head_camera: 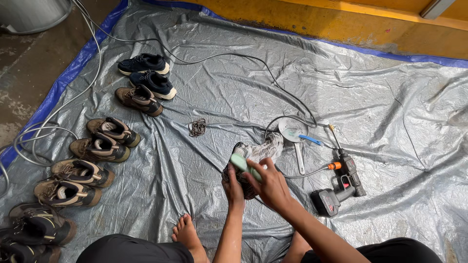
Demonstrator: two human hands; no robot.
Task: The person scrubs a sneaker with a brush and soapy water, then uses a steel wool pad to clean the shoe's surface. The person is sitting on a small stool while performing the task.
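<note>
Head view: wet grey shoe (258,153) held at frame centre over silver tarp (390,97), cordless spray gun (341,187) at 3 o'clock of it, round pan (292,130) at 1 o'clock

Left hand (233,184) wrapped around shoe from below, fingers closed on it

Right hand (270,187) closed around pale green brush (243,166), bristles laid on shoe upper

Risk judged: soapy shoe may slip from grip; hose (302,173) beside wrist may be snagged

Forearms raised from 6 o'clock, wrists bent inward; row of boots (83,170) at 9 o'clock
</note>
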